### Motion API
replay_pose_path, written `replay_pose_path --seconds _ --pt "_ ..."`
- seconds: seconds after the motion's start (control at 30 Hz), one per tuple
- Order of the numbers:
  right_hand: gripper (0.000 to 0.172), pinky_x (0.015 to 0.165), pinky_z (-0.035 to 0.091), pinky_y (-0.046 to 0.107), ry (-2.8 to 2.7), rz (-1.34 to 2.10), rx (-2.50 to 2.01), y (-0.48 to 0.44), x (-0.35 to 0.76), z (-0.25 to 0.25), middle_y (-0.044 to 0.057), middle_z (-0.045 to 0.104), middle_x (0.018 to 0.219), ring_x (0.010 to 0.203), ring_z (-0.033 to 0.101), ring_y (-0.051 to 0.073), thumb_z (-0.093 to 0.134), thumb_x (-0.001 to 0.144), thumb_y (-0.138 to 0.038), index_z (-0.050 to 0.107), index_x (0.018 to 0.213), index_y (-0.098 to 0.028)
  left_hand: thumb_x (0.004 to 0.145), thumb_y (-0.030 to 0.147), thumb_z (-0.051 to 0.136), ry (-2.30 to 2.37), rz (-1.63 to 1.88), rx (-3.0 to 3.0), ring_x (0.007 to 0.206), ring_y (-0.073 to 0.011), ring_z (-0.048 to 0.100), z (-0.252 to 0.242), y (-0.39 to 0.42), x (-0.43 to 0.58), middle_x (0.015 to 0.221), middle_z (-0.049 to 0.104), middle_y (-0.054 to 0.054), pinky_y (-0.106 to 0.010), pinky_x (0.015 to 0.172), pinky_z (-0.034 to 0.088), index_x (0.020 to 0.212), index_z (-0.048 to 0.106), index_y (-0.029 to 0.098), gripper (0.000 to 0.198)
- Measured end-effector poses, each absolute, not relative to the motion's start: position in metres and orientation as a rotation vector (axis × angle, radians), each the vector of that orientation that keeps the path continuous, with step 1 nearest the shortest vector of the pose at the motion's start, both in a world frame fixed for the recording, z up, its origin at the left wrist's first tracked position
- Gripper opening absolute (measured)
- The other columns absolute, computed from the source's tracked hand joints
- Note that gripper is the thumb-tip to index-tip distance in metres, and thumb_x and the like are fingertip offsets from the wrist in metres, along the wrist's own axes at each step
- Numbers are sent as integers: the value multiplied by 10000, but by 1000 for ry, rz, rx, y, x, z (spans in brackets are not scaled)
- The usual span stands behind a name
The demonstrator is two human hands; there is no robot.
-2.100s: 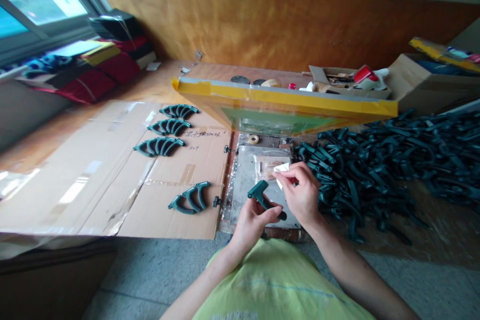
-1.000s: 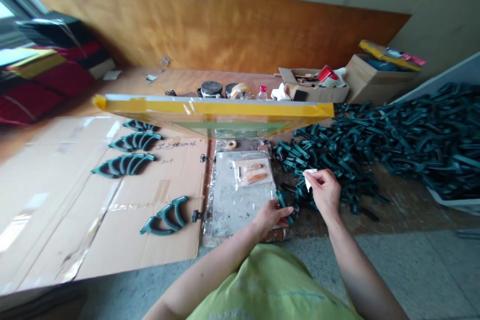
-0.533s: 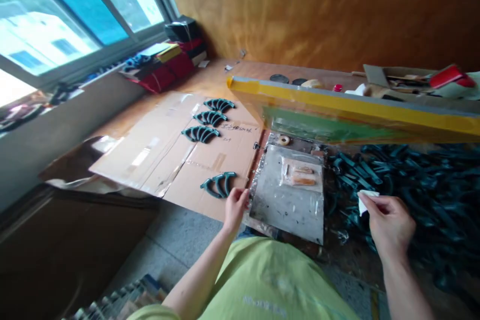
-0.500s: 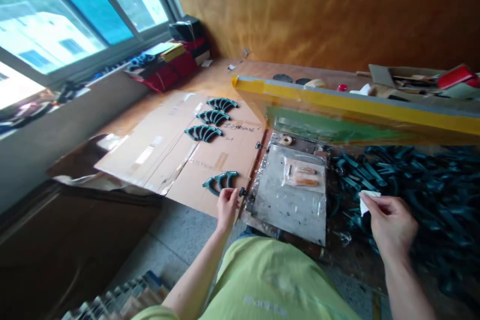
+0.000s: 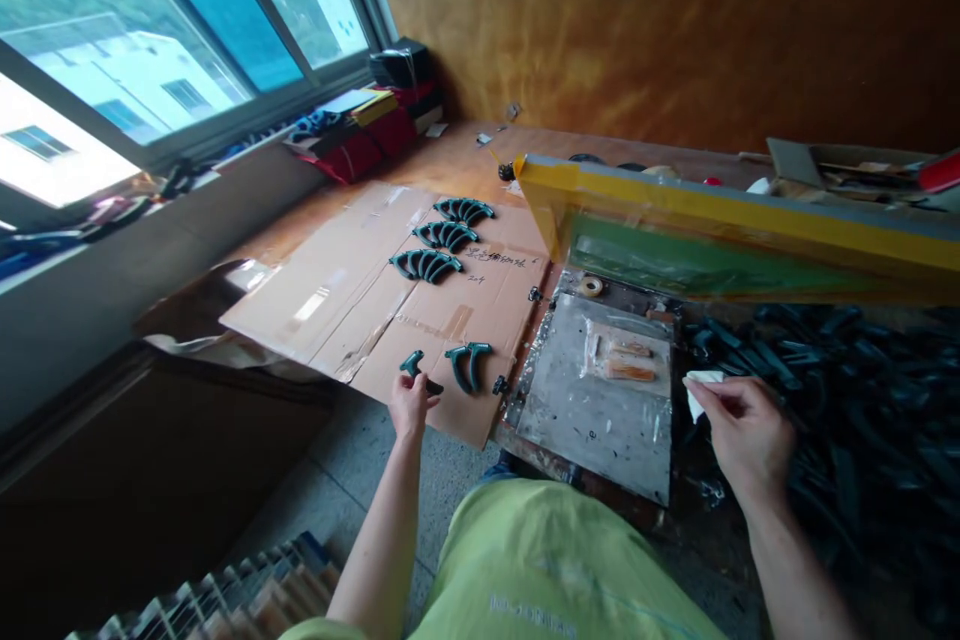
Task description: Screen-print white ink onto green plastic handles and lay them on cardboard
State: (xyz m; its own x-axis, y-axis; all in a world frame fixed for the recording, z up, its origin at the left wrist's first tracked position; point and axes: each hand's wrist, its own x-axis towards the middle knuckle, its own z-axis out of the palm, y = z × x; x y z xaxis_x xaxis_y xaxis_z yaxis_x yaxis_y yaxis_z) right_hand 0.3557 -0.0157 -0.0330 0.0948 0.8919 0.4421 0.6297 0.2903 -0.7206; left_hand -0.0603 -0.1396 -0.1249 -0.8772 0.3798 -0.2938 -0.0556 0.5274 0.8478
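Observation:
My left hand (image 5: pixel 409 410) grips a dark green curved part (image 5: pixel 412 362) over the front edge of a flat cardboard sheet (image 5: pixel 352 295). Just right of it, two more curved green parts (image 5: pixel 469 366) lie side by side on the cardboard. Farther back rest three fanned rows of similar green parts (image 5: pixel 426 266). My right hand (image 5: pixel 754 435) pinches a folded white cloth or paper (image 5: pixel 701 390) between thumb and fingers, above the left side of a large pile of dark green parts (image 5: pixel 862 420).
Between my hands lies a grey metal plate (image 5: pixel 592 440) with a plastic-wrapped bundle (image 5: pixel 626 360) and a tape roll (image 5: pixel 592 286). Behind it, a tilted screen frame with yellow tape (image 5: pixel 675 192) overhangs the table. A cardboard box (image 5: pixel 795 163) stands back right.
My left hand has moved left, and a green part in its fingers is now apart from the two beside it. The right hand still pinches the white piece. The view has shifted slightly.

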Motion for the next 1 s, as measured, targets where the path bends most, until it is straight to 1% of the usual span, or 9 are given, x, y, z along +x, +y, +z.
replay_pose_path --seconds 0.07,0.17,0.23,0.33,0.5,0.6,0.73,0.87,1.0 --pt "364 640 461 325 -1609 397 -1425 -21 349 -33 29 598 732 668 569 181 707 741 -547 623 658 -202 756 376 632 2211 1401 252 646 -178 695 -112 -142 -51 663 620 14 -317 608 583 842 495 191 246" --pt "317 618 465 300 -1638 498 -1363 -32 327 -26 20 590 736 679 570 171 701 771 -489 614 666 -203 691 343 746 1777 1495 241 727 -146 698 -84 -135 -9 838 667 -9 -293 675 592 980 528 191 393" --pt "261 604 468 282 -1687 551 -1278 -42 308 -15 14 584 749 686 575 161 691 802 -420 609 680 -205 640 335 814 1435 1434 250 746 -137 687 -63 -129 32 889 669 -22 -263 677 586 1036 584 176 484" --pt "167 622 487 269 -1769 551 -1134 -59 282 7 10 591 771 716 590 153 663 843 -313 609 722 -212 629 374 835 1242 1260 358 746 -142 670 -35 -123 91 892 674 -33 -252 653 573 1024 645 152 492" --pt "94 626 501 251 -1890 396 -960 -79 262 29 0 584 746 697 600 136 622 873 -215 624 779 -224 669 384 798 1254 1195 684 691 -128 609 -11 -124 136 778 666 -10 -236 663 509 886 648 147 355" --pt "85 605 501 241 -1929 330 -964 -83 259 28 6 588 753 680 604 132 616 876 -195 626 798 -226 682 323 770 1348 1196 887 696 -127 572 -6 -123 142 737 645 1 -222 675 475 823 631 150 262" --pt "87 618 508 251 -1861 314 -1023 -86 255 26 8 585 760 687 606 137 612 878 -193 593 799 -223 692 245 721 1400 1203 983 647 -111 526 0 -124 148 677 592 22 -193 594 436 752 589 162 168" --pt "88 642 515 269 -1762 299 -1083 -86 256 23 7 588 758 706 610 146 601 880 -196 570 805 -229 697 257 721 1391 1219 1011 631 -107 518 1 -125 154 672 574 22 -186 553 420 725 578 165 172" --pt "123 650 512 268 -1729 183 -1154 -75 272 22 6 582 735 702 603 148 596 883 -190 556 773 -229 666 348 783 1419 1171 1004 592 -100 500 -6 -125 155 647 561 20 -192 527 413 711 582 165 276"
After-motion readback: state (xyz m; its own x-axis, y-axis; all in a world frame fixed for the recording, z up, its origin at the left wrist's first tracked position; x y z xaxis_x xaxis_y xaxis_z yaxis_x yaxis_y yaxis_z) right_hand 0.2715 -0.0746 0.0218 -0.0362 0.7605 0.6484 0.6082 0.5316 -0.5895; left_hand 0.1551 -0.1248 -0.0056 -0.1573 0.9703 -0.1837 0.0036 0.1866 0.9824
